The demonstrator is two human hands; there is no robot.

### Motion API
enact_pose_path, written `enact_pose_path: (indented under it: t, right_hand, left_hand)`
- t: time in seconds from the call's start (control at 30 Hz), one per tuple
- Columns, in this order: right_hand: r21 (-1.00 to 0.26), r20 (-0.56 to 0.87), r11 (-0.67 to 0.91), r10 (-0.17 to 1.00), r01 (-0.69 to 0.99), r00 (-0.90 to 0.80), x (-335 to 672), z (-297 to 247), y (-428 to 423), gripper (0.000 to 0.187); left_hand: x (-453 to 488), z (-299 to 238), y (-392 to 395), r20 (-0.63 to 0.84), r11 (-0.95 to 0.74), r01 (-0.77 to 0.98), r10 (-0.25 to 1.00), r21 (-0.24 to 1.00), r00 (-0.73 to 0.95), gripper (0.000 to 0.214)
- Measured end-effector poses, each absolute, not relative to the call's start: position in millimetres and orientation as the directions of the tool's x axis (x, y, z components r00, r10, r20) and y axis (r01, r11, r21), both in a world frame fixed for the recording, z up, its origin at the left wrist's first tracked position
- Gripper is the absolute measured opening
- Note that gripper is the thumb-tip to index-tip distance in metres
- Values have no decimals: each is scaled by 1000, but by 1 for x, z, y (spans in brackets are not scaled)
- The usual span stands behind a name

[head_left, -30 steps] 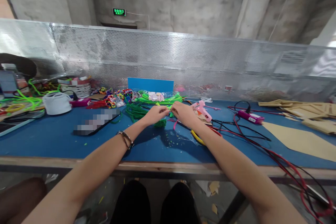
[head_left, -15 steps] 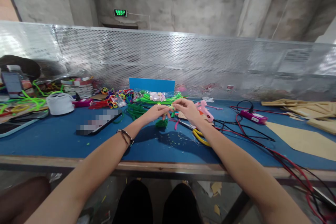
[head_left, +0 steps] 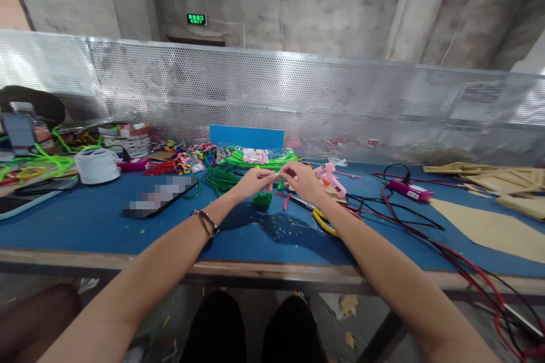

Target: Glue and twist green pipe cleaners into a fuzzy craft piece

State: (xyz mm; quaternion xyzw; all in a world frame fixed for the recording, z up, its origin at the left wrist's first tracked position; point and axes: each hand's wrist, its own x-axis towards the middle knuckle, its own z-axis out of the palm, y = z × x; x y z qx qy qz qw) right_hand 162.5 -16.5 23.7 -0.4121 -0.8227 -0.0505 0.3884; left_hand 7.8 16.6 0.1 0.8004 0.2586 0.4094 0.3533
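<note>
My left hand (head_left: 252,182) and my right hand (head_left: 303,180) meet above the blue table (head_left: 85,221), fingertips pinched together on a thin green pipe cleaner (head_left: 275,174) stretched between them. A small dark green fuzzy bundle (head_left: 261,199) lies on the mat just below the hands. Behind them lies a pile of green pipe cleaners (head_left: 238,164), partly in a clear bag. A beaded bracelet sits on my left wrist.
Yellow-handled pliers (head_left: 321,219) and a pink glue gun (head_left: 330,177) lie right of the hands. Red and black cables (head_left: 409,227) trail to the right, past cardboard sheets (head_left: 489,227). A phone (head_left: 159,197), a white roll (head_left: 97,165) and colourful craft bits lie left. A perforated metal screen (head_left: 340,102) backs the table.
Both hands lifted slightly off the mat and drew closer together on the pipe cleaner; the view shifted a little.
</note>
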Motion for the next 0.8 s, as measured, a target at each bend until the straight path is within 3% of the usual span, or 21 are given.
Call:
enact_pose_path:
  t: [0.13, 0.23, 0.3, 0.43, 0.53, 0.67, 0.8]
  right_hand:
    - [160, 543, 528, 659, 834, -521, 162, 24, -16, 13]
    - [280, 466, 507, 670, 815, -578, 160, 24, -17, 15]
    - [187, 514, 551, 650, 813, -559, 159, 24, -16, 13]
    - [-358, 653, 667, 679, 653, -336, 158, 22, -16, 7]
    - [-649, 586, 612, 781, 452, -216, 156, 21, -17, 12]
    - [-736, 537, 566, 822, 372, -189, 154, 20, -17, 13]
    - [-618, 587, 621, 772, 481, -242, 154, 19, -14, 12]
  left_hand:
    - [9, -2, 16, 465, -642, 242, 720, 727, 515, 26]
    - [9, -2, 15, 511, -695, 331, 704, 638, 493, 24]
    - [8, -1, 15, 521, -692, 328, 710, 643, 475, 23]
    - [6, 1, 16, 481, -628, 207, 733, 750, 481, 26]
    - [6, 2, 16, 456, -590, 117, 721, 799, 522, 26]
    - [6, 1, 17, 433, -564, 79, 710, 822, 555, 26]
    - [7, 2, 19, 441, -568, 109, 733, 815, 518, 22]
